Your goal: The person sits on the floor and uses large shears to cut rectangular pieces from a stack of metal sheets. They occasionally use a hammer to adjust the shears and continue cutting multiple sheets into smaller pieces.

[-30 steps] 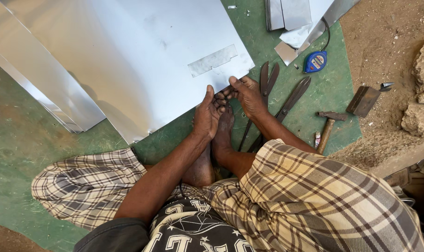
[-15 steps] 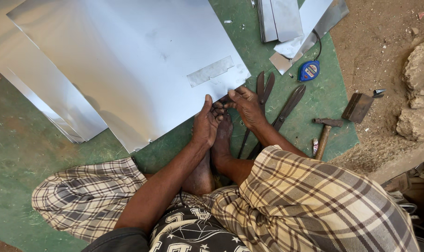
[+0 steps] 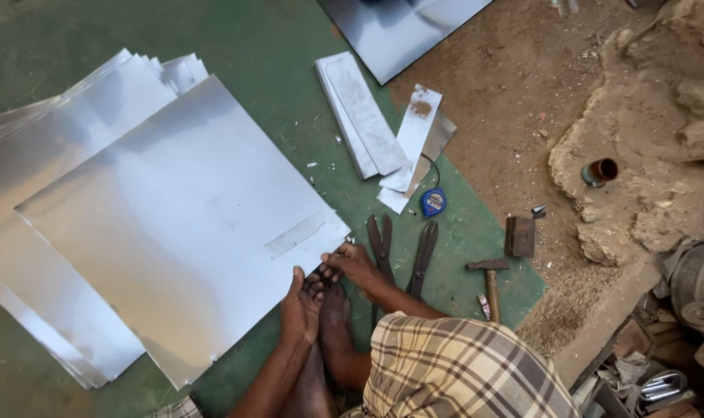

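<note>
I sit on the green floor with a large shiny metal sheet lying in front of me on a stack of similar sheets. My left hand grips the sheet's near edge, fingers curled over it. My right hand pinches the same edge close to the sheet's right corner. My bare foot rests between the two hands, just under the edge. A dull rectangular patch marks the sheet near that corner.
Long tin snips lie right of my right hand. Beyond them are a blue tape measure, cut metal strips, a hammer and a dark metal block. Another sheet lies at the top. Rocks and dirt lie right.
My view has swung, so the sheet now sits lower and left in the frame. Both hands stay on its near edge by the corner, with the foot between them.
</note>
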